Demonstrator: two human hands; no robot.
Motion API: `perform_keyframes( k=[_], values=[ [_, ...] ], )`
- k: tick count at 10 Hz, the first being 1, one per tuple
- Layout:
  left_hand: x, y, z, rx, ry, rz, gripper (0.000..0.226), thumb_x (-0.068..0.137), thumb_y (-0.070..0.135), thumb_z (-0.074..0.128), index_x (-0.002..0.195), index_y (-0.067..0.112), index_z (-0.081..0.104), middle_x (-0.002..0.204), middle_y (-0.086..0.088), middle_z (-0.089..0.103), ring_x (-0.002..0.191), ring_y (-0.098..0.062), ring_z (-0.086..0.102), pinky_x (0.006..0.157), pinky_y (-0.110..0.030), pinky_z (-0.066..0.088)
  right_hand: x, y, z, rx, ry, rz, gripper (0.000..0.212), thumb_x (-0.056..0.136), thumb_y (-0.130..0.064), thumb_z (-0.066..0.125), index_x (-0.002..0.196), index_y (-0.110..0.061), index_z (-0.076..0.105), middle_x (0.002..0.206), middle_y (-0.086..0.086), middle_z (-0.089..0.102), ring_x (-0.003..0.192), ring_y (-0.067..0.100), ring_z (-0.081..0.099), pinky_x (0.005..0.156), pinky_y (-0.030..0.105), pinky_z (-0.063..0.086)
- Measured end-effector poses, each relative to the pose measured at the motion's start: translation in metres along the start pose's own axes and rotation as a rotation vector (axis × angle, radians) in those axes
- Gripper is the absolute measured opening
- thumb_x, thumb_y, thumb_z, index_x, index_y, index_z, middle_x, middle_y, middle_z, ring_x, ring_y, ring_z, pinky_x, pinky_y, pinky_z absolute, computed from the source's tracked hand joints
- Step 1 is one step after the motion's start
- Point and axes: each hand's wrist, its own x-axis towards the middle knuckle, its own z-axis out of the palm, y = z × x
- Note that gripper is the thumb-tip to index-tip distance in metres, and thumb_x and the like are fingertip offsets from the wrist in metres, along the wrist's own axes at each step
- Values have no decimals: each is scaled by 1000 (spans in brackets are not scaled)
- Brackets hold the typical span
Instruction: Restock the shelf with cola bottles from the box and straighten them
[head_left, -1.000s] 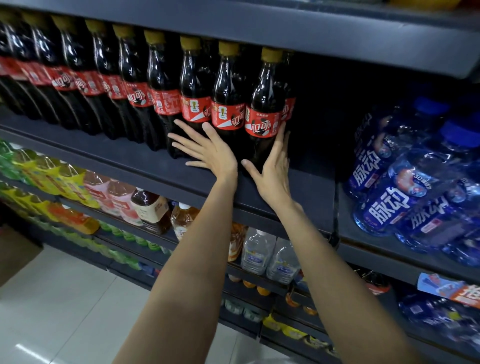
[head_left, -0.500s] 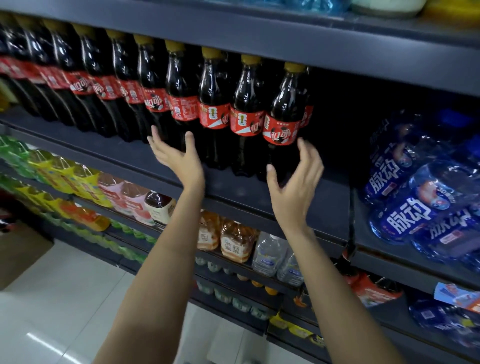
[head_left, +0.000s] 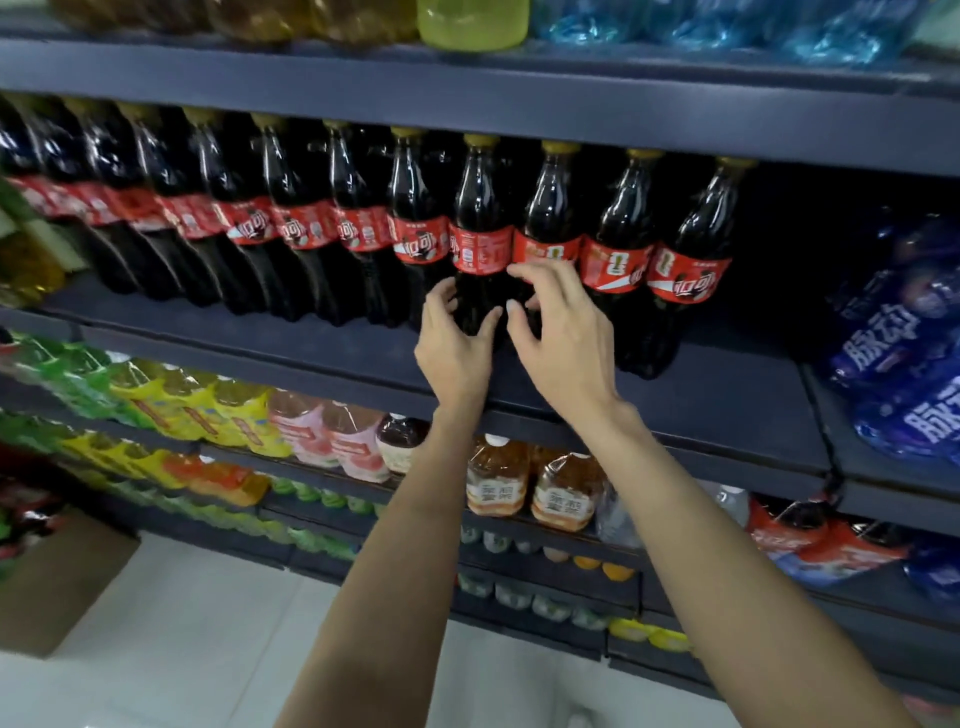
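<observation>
Cupping one cola bottle (head_left: 479, 249) loosely, left hand (head_left: 453, 347) and right hand (head_left: 563, 345) could topple its tightly packed neighbours (head_left: 618, 260) by twisting hard.

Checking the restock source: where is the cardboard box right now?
In the head view the cardboard box sits on the white floor at the lower left, below the shelves and left of both arms.

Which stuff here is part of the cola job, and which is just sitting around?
Part of the job:
left hand
right hand
cola bottle between the hands
row of cola bottles
cardboard box

Just sitting around:
blue bottles
orange tea bottles
yellow bottles
</observation>
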Motion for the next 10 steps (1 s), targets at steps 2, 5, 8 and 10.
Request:
perform_keyframes(
  k=[2, 5, 8, 10],
  values=[
    [10, -9, -4, -19, -152, 40, 56, 88, 24, 66, 138, 12, 43, 131, -6, 58, 116, -20, 58, 97, -31, 46, 23, -10, -5, -103, -15, 16, 28, 92, -20, 52, 117, -11, 60, 110, 2, 60, 71, 15, 63, 59, 35, 53],
    [-2, 3, -3, -64, 52, -50, 42, 80, 28, 71, 118, 17, 55, 115, 5, 62, 104, -10, 60, 78, -29, 50, 25, -24, 9, -228, -110, 25, 45, 92, -19, 52, 137, -12, 46, 129, 6, 51, 90, 21, 65, 61, 35, 54],
    [0, 3, -6, -32, -28, -62, 41, 81, 19, 69, 119, 17, 52, 113, 5, 56, 104, -11, 55, 75, -27, 46, 17, -29, 11, -266, -145, 111, 50, 93, -20, 53, 141, -11, 40, 140, 5, 44, 104, 21, 62, 65, 27, 46],
    [1, -2, -38, -288, -64, -332, 33, 89, 27, 64, 119, 17, 54, 111, 6, 61, 101, -8, 57, 88, -26, 47, 15, -34, 1, -262, -142, 103, 39, 93, -21, 52, 131, -10, 53, 132, 5, 53, 108, 23, 60, 76, 36, 51]
  ],
)
